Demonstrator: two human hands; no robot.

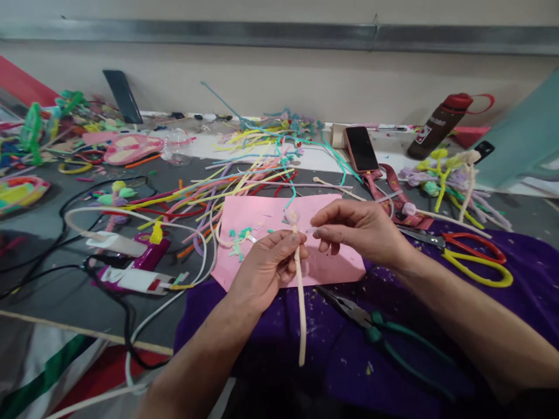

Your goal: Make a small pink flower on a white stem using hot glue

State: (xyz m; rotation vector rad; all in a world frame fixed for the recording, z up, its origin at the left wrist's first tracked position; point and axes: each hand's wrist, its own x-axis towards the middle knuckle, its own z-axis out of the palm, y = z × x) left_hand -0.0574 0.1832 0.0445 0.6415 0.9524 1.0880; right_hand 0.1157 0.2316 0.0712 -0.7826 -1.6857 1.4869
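Note:
My left hand (275, 259) is closed around a cream pipe cleaner (301, 314), pinching it near its top. Its straight stem hangs down below my fingers, and a pale rounded tip (291, 217) shows above them. Just to the right, my right hand (358, 230) hovers with its thumb and forefinger slightly apart and nothing visible between them. Beneath both hands lies a pink sheet (343, 265), with small green clippings (238, 241) on its left part. Long-nose pliers (371, 326) with green handles rest on the purple cloth (279, 331) below my right hand.
Scissors (463, 250) with red and yellow handles lie right of my right wrist. A pile of coloured pipe cleaners (244, 180) spreads behind the sheet. Glue guns (144, 256) and cables sit at left. A phone (362, 150) and a dark bottle (437, 128) stand at the back.

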